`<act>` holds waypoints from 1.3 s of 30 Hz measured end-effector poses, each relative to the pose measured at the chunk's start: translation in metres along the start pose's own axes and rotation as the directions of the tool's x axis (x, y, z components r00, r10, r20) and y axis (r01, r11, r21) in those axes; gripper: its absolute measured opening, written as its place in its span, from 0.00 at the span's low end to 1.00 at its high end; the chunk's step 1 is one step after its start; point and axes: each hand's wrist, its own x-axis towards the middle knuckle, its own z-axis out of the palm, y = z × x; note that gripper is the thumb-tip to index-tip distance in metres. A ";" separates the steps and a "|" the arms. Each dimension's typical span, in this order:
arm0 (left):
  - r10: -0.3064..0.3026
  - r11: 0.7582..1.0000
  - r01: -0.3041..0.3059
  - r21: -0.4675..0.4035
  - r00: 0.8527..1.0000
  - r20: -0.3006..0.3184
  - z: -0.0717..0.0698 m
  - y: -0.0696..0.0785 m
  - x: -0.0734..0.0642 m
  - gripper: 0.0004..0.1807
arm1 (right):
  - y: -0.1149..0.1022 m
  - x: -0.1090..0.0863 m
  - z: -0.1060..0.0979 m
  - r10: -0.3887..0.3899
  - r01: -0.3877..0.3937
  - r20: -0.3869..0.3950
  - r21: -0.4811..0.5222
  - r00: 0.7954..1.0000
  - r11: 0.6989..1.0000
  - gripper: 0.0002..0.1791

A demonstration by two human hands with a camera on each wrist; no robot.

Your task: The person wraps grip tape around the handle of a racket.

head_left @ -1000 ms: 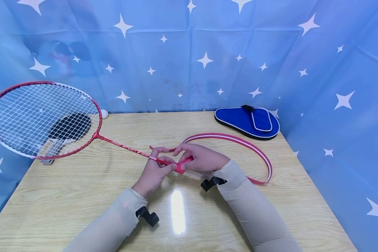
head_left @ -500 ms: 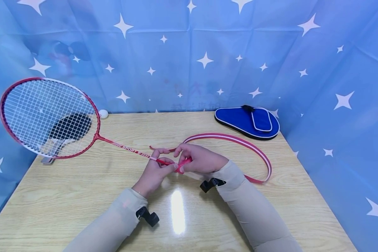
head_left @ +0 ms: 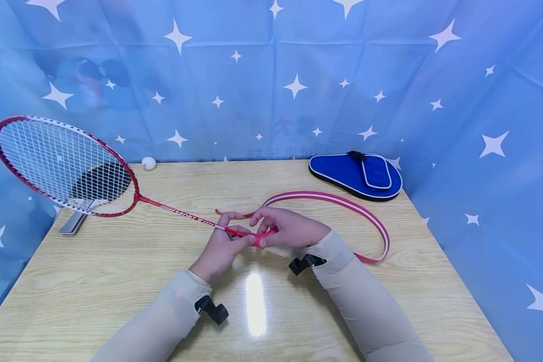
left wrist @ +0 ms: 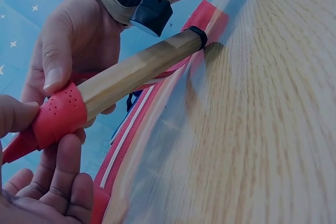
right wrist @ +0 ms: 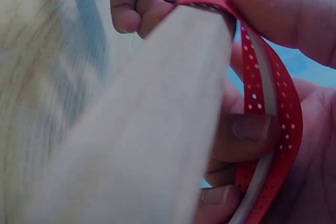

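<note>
My left hand [head_left: 221,249] pinches a red and white badminton racket [head_left: 68,166] where the shaft meets the handle, holding it above the table with its strung head out to the left. Red perforated grip tape [left wrist: 60,114] is wrapped around the upper end of the bare wooden handle [left wrist: 142,69], and my left thumb presses on this wrap. Close by, my right hand [head_left: 294,229] pinches the tape at the handle. In the right wrist view, the loose tape [right wrist: 283,124], with its pale centre stripe, runs through that hand's curled fingers. Its long tail loops over the table behind my right forearm.
A black table tennis bat [head_left: 74,222] lies at the back left, partly behind the racket strings. Near it sits a white ball [head_left: 149,163]. A blue bat case [head_left: 344,176] stands at the back right, by the starred curtain [head_left: 294,115].
The racket has rolled about its shaft, so its head looks narrower and tilted, and the white ball shows fully. Both hands stay nearly in place at the wrapped tape.
</note>
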 end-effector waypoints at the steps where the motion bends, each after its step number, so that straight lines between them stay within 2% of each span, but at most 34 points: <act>1: 0.001 1.000 -0.001 0.000 1.000 0.004 0.000 0.000 0.000 0.32 | 0.001 0.000 0.000 0.003 -0.003 0.006 0.004 1.000 1.000 0.24; 11: -0.007 1.000 0.007 -0.001 1.000 0.009 0.000 -0.001 -0.001 0.33 | 0.001 -0.001 0.000 0.001 -0.001 -0.004 -0.037 1.000 0.999 0.25; 20: 0.017 1.000 -0.017 -0.009 0.999 0.049 0.000 0.000 -0.001 0.34 | 0.001 0.000 0.002 -0.036 0.036 -0.009 -0.038 0.999 0.999 0.25; 30: 0.012 1.000 -0.012 0.010 0.999 0.031 -0.001 -0.002 0.000 0.32 | -0.003 0.001 0.005 0.007 -0.009 -0.033 -0.087 0.999 0.996 0.27; 39: 0.017 1.000 -0.017 -0.013 0.998 0.053 -0.002 0.002 -0.002 0.32 | -0.003 -0.004 -0.002 -0.003 0.003 0.047 -0.016 0.999 1.000 0.24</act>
